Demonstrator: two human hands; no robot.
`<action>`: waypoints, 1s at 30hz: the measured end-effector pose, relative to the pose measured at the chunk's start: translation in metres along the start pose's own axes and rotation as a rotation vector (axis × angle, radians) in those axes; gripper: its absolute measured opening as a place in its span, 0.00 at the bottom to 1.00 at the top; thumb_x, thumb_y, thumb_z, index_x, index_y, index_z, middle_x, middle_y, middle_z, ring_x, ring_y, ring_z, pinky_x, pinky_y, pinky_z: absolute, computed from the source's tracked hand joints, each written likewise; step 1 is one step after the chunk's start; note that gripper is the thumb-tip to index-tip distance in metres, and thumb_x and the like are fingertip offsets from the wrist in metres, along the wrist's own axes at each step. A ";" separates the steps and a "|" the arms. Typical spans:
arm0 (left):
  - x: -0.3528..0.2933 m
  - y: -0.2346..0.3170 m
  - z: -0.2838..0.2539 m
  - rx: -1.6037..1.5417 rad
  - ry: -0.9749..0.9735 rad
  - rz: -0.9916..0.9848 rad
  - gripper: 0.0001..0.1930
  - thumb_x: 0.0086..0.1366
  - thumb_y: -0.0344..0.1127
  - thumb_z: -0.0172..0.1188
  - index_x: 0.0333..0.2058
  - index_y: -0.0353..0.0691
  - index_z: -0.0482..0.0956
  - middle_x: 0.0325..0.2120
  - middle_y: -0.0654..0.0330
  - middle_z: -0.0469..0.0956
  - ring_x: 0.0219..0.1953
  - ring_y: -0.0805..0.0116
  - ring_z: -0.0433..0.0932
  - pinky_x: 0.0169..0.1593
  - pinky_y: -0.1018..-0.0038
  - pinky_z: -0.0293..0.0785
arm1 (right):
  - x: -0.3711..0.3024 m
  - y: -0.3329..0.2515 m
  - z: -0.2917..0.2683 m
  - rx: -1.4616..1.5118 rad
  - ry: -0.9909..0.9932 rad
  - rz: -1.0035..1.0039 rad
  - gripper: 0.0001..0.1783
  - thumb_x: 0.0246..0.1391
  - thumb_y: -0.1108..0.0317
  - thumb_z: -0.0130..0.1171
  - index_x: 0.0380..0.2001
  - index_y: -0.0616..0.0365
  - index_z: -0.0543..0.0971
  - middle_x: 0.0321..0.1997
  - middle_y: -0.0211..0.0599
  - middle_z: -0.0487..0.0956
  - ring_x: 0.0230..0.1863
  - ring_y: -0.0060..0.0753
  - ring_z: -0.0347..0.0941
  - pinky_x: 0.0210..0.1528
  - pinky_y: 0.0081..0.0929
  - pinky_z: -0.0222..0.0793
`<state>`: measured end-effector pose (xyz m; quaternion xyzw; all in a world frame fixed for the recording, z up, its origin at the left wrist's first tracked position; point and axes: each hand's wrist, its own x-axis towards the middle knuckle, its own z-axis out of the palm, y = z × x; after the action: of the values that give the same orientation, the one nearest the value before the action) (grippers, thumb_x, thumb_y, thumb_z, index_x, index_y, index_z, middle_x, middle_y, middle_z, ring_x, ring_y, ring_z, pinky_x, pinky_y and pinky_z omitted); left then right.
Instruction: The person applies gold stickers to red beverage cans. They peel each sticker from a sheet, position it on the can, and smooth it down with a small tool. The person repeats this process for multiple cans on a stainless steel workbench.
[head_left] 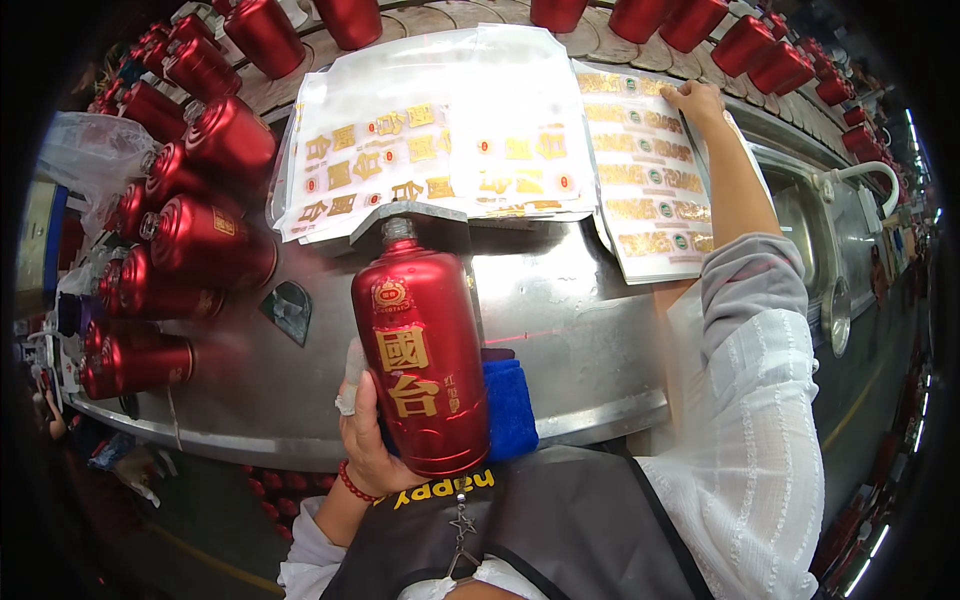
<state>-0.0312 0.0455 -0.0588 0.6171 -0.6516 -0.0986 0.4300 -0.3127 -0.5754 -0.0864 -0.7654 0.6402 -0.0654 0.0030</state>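
Observation:
My left hand [372, 440], with a red bead bracelet at the wrist, is closed round the lower left side of a glossy red bottle [425, 380]. Gold characters and an emblem mark the bottle's front, and its clear neck points away from me. Something white covers one fingertip. Stretched out to the far right, my right hand [697, 103] pinches at the upper right of a stack of label sheets [650, 262] with gold and green stickers. Whatever is between those fingertips is too small to make out. Left of that stack lie larger white sheets [400, 90] with gold character stickers.
A blue cloth [510, 410] lies by the bottle on the steel table [570, 330]. Several red bottles [215, 235] crowd the left side; more stand on a slatted conveyor [480, 14] at the back. To the right is a sink [800, 225] with a white tap [880, 172].

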 end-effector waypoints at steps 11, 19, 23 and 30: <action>0.002 0.003 0.000 0.050 0.025 -0.012 0.63 0.48 0.40 0.81 0.70 0.23 0.42 0.62 0.37 0.67 0.58 0.49 0.77 0.60 0.62 0.73 | 0.004 0.017 0.000 0.003 0.218 -0.060 0.24 0.49 0.45 0.64 0.41 0.51 0.86 0.45 0.50 0.83 0.50 0.51 0.78 0.56 0.41 0.72; 0.003 0.004 0.002 -0.069 0.023 0.015 0.64 0.47 0.42 0.82 0.71 0.25 0.42 0.61 0.40 0.69 0.58 0.52 0.76 0.61 0.64 0.72 | -0.064 0.081 -0.054 0.018 -0.077 0.046 0.20 0.53 0.56 0.58 0.43 0.58 0.85 0.46 0.51 0.84 0.49 0.55 0.79 0.54 0.44 0.73; 0.003 0.007 0.000 -0.026 0.045 0.000 0.63 0.48 0.43 0.81 0.71 0.25 0.44 0.61 0.42 0.70 0.58 0.54 0.77 0.61 0.64 0.72 | -0.109 0.055 -0.031 -0.312 0.019 0.088 0.21 0.59 0.59 0.51 0.51 0.51 0.83 0.59 0.46 0.77 0.64 0.56 0.68 0.61 0.52 0.69; -0.004 0.000 0.002 -0.067 0.038 -0.018 0.62 0.52 0.57 0.75 0.70 0.24 0.46 0.63 0.40 0.67 0.62 0.50 0.72 0.64 0.60 0.67 | -0.089 0.028 -0.092 -0.219 0.212 -0.382 0.16 0.57 0.57 0.56 0.37 0.57 0.84 0.47 0.56 0.78 0.50 0.63 0.74 0.55 0.53 0.71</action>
<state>-0.0327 0.0479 -0.0618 0.6099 -0.6341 -0.1125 0.4618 -0.3652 -0.4860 -0.0064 -0.8573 0.4837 -0.0748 -0.1597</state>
